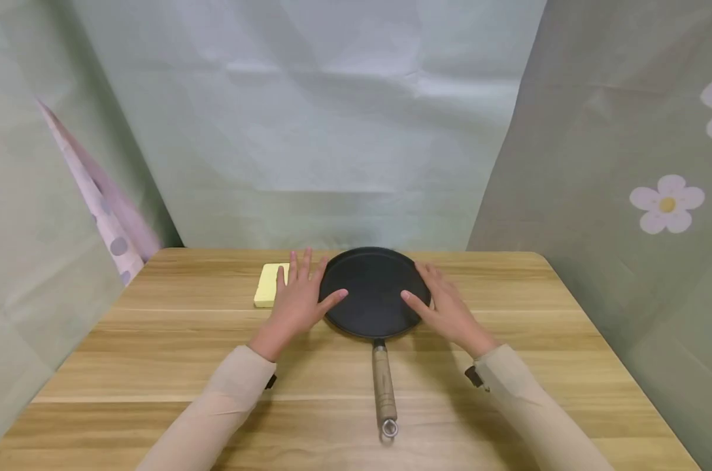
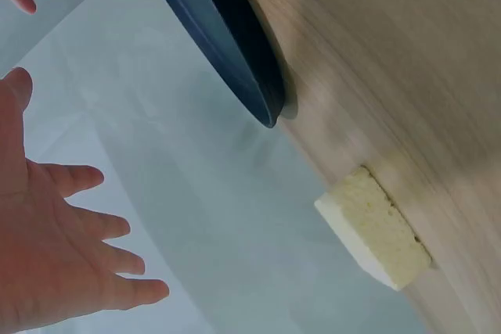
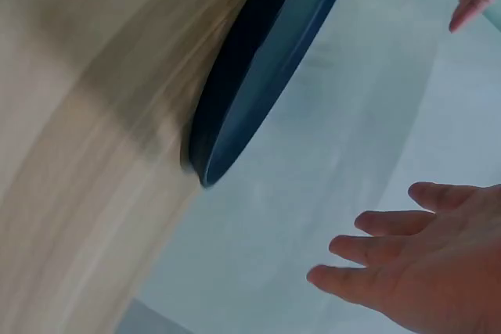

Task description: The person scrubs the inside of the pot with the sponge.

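Nearest came the handle (image 1: 384, 386), and it set the long axis of the pan (image 1: 370, 294) running near to far! Beyond it hovered the left hand (image 1: 297, 304), fingers splayed wide, and the right hand (image 1: 448, 313), fingers straight, thumb out, both holding nothing. Below and between them the round plate lay on the table (image 1: 155, 366), neither hand clearly nearer; the sponge (image 1: 266, 282) sat just left.

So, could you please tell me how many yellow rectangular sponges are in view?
1 sponge, on the wooden table left of the round black pan, partly hidden by the left hand in the head view.
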`<action>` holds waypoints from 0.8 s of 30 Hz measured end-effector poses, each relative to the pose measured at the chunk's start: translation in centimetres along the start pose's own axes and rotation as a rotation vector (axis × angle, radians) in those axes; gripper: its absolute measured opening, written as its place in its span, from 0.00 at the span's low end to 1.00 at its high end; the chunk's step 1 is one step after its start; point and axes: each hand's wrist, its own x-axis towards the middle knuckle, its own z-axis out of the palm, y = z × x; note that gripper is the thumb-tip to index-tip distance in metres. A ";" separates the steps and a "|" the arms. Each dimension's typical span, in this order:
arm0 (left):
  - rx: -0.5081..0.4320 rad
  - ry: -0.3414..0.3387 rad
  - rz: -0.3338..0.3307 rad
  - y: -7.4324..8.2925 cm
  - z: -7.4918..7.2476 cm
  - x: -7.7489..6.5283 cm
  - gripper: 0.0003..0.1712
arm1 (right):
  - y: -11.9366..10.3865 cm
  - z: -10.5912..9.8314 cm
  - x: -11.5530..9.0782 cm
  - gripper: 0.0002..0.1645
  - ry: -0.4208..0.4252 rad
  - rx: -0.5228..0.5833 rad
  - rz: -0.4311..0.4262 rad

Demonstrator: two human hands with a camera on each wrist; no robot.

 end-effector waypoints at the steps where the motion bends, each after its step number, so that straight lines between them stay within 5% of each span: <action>1: 0.000 0.002 0.003 -0.1 -0.1 0.0 0.49 | -0.1 0.0 -0.1 0.46 0.001 0.037 -0.003; 16: -0.032 0.070 0.029 -1.3 -1.6 -0.6 0.39 | -1.0 0.4 -1.7 0.38 -0.123 0.603 0.125; 24: -0.027 0.063 0.032 -2.5 -2.0 -1.1 0.36 | -1.5 1.3 -2.8 0.39 -0.182 0.797 0.186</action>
